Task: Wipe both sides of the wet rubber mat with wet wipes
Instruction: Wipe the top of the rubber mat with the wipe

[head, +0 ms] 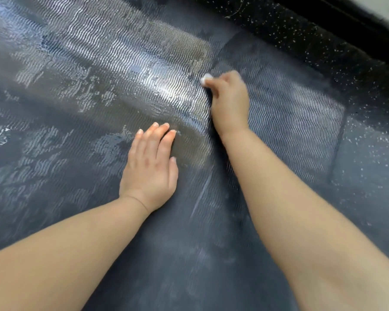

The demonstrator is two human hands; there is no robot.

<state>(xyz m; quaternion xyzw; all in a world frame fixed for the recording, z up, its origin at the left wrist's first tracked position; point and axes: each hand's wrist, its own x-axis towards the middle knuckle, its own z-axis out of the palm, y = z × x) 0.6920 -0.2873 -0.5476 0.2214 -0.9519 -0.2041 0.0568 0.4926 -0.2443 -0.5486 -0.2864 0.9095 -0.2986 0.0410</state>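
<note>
Bracing the dark, wavy-ribbed wet rubber mat (pixel 81 104) spread beneath both arms with a flat, open left hand (pixel 151 162), a person scrubs with a small white wet wipe (pixel 206 79) bunched in the curled right hand (pixel 228 97), where firm, overlapping strokes along the ribs would likely lift the glistening water best.

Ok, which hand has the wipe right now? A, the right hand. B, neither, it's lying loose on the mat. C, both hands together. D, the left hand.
A: the right hand is curled round a bunched white wipe against the rubber mat, while the left hand lies flat on the mat with straight fingers and holds nothing.
</note>
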